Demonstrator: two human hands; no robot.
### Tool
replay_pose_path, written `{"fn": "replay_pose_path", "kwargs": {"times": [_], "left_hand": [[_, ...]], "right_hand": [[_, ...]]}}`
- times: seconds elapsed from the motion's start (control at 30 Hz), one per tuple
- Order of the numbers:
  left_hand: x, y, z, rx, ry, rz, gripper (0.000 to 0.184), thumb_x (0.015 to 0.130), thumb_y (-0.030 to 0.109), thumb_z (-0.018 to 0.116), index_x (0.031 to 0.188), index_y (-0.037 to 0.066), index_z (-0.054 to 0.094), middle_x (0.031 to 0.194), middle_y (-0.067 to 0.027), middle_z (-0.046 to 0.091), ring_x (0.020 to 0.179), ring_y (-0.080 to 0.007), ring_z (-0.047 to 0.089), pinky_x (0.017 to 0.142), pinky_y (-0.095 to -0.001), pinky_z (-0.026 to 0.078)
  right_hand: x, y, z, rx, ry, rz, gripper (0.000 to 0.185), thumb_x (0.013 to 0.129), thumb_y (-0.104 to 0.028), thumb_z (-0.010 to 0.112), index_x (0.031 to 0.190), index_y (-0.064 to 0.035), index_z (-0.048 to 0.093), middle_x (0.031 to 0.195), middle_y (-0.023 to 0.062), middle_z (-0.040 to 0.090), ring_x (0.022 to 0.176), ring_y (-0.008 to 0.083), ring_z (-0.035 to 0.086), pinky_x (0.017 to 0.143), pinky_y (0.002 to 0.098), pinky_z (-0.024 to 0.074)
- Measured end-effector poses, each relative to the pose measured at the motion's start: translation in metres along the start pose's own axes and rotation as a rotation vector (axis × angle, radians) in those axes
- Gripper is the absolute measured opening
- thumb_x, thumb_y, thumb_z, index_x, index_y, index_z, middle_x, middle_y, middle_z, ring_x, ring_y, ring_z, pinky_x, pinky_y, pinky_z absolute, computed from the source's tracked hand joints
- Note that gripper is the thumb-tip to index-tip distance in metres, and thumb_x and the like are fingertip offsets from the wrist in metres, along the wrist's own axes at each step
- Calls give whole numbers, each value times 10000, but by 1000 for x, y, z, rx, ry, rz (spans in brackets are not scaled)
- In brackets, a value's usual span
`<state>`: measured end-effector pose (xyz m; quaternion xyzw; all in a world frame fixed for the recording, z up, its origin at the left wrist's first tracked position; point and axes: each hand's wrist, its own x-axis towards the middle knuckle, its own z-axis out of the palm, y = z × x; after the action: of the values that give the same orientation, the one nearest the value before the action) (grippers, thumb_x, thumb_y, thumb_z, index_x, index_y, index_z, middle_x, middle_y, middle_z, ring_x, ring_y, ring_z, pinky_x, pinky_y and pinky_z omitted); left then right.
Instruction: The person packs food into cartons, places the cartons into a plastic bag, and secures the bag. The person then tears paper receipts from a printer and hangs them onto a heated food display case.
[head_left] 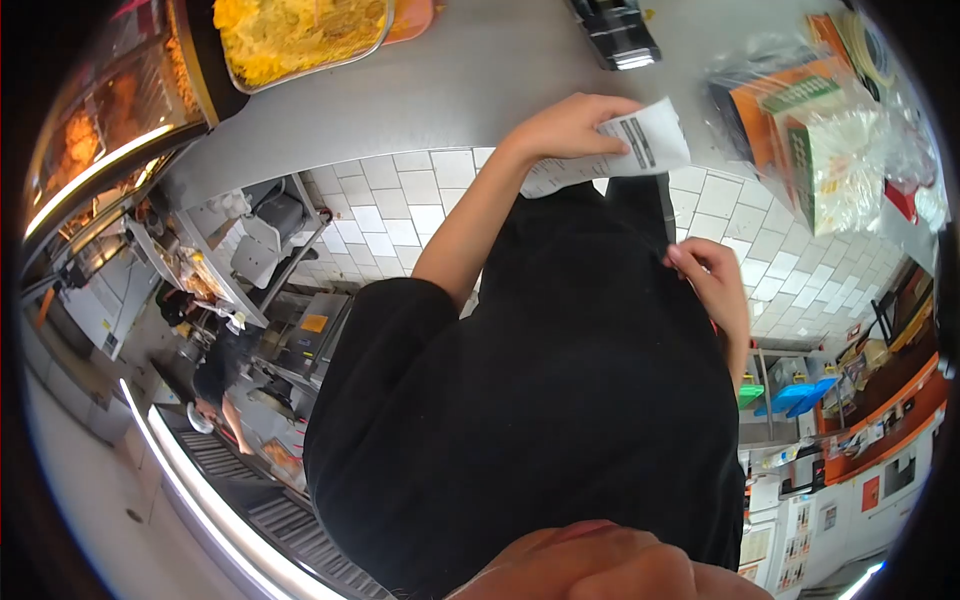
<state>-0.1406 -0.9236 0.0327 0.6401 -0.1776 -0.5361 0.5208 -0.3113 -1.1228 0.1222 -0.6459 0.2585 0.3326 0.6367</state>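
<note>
A printed paper slip (655,135), which looks like a receipt, is held in my left hand (575,128) at the front edge of the steel counter (440,95). The thumb and fingers close on its left part, and another stretch of printed paper shows below the hand. My right hand (712,285) is beside the right side of my black clothing (590,330). Its fingers are curled with the thumb against them, near the edge of the cloth. What they pinch, if anything, is too small to make out.
On the counter are a tray of yellow food (300,35), a black device (615,35) and plastic-wrapped packages (815,130). A heated food display (110,110) stands at the left. Another person (225,365) is near equipment further left. Shelves (790,390) stand at the right.
</note>
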Motion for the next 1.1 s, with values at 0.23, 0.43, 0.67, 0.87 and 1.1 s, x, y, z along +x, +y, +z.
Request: {"fn": "replay_pose_path", "kwargs": {"times": [0.23, 0.43, 0.67, 0.87, 1.1], "left_hand": [[9, 5, 18, -591, 146, 131, 305, 878, 107, 554, 1154, -23, 563, 999, -101, 647, 971, -154, 579, 889, -285, 433], [40, 29, 54, -502, 491, 13, 266, 934, 168, 495, 1055, -50, 588, 834, -93, 656, 809, -146, 619, 797, -277, 470], [123, 101, 72, -642, 276, 323, 326, 832, 158, 621, 1095, -32, 597, 1063, -133, 609, 1000, -213, 563, 851, -333, 440], [143, 86, 62, -417, 322, 142, 546, 840, 129, 614, 1324, -6, 400, 1180, -170, 563, 970, -210, 591, 794, -294, 478], [108, 35, 51, -38, 551, 181, 238, 869, 100, 564, 1068, -24, 606, 954, -92, 647, 911, -153, 604, 829, -264, 456]], "right_hand": [[60, 76, 4, 104, 96, 77, 284, 861, -299, 605, 840, -28, 687, 560, -36, 511, 476, 46, 389, 447, 220, 300], [37, 47, -12, -149, 359, -51, 241, 872, -235, 574, 859, -7, 650, 639, 88, 584, 581, 144, 530, 554, 273, 412], [-37, -20, -104, -86, 798, -367, 137, 894, -104, 544, 853, 1, 621, 750, 5, 598, 612, 56, 473, 596, 191, 384], [60, 69, -127, 205, 761, -321, 298, 825, -226, 607, 643, 9, 591, 558, 7, 529, 523, 102, 463, 512, 253, 358], [-4, 1, -52, -342, -197, -179, 231, 766, -273, 665, 860, -64, 690, 762, 95, 666, 714, 219, 640, 677, 333, 484]]}}
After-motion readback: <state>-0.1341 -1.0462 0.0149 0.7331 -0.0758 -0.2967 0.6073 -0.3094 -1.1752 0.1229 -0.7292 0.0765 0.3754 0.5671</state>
